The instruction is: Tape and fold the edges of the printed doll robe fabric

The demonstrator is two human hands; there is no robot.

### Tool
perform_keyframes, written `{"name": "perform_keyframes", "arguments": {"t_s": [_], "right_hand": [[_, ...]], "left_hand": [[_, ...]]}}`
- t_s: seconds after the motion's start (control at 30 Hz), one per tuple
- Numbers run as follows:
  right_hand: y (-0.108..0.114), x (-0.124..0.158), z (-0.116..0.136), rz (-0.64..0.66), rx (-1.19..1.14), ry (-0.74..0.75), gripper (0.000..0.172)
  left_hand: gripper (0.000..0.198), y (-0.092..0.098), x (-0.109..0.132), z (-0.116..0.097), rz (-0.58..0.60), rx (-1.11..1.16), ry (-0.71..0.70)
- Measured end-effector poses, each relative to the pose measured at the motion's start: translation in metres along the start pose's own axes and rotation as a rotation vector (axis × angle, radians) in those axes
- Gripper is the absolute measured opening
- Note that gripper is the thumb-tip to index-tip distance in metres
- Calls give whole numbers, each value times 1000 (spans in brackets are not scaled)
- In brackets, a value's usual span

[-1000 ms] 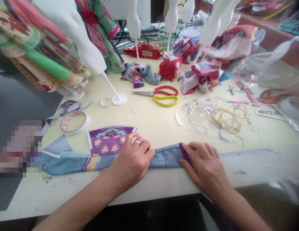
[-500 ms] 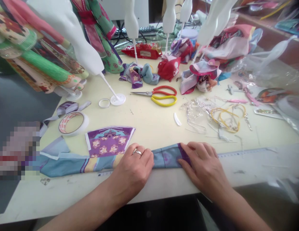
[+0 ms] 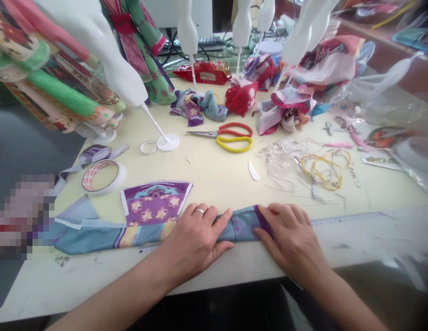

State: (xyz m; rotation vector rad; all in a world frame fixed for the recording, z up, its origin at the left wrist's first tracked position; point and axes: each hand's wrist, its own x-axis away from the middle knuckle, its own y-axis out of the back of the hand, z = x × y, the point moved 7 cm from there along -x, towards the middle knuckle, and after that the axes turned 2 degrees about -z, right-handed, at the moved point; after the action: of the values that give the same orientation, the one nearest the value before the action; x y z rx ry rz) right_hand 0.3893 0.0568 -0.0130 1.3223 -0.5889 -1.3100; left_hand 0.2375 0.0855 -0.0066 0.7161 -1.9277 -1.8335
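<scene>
My left hand (image 3: 195, 243), with a ring on one finger, lies flat on a folded strip of pale blue printed fabric (image 3: 93, 234), fingers spread. My right hand (image 3: 289, 239) presses the strip's purple-edged end (image 3: 264, 220) against the table, close to my left hand. Neither hand visibly grips the cloth. Just beyond the strip lies a purple floral fabric panel (image 3: 155, 204), and part of its lower edge is hidden behind the strip. A metal ruler (image 3: 345, 219) extends right from under my right hand.
On the cream table (image 3: 207, 170) lie red-and-yellow-handled scissors (image 3: 227, 138), a tape roll (image 3: 103, 177), bead strands (image 3: 279, 165) and yellow cord (image 3: 324, 172). Fabric bundles lie beyond them. White mannequin forms on stands (image 3: 188, 34) and finished fabric pieces rise at the far left and back.
My left hand has slid right along the strip and flattened, fingers spreading, closing the gap to my right hand. My right hand has stayed in place. The view has shifted slightly.
</scene>
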Motion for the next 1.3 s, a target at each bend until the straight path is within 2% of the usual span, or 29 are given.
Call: {"name": "perform_keyframes", "arguments": {"t_s": [0.47,0.8,1.3], "right_hand": [[0,1,-1,-2,-12,-1,36],[1,0,0,6,-14,-2,35],[1,0,0,4,-18,-4,37]], "left_hand": [[58,-2,-3,-1,46,-4,-37],[68,-2,-18,-3,184,-51,-77],[76,-2,-31,-7,208,-53,-114]]}}
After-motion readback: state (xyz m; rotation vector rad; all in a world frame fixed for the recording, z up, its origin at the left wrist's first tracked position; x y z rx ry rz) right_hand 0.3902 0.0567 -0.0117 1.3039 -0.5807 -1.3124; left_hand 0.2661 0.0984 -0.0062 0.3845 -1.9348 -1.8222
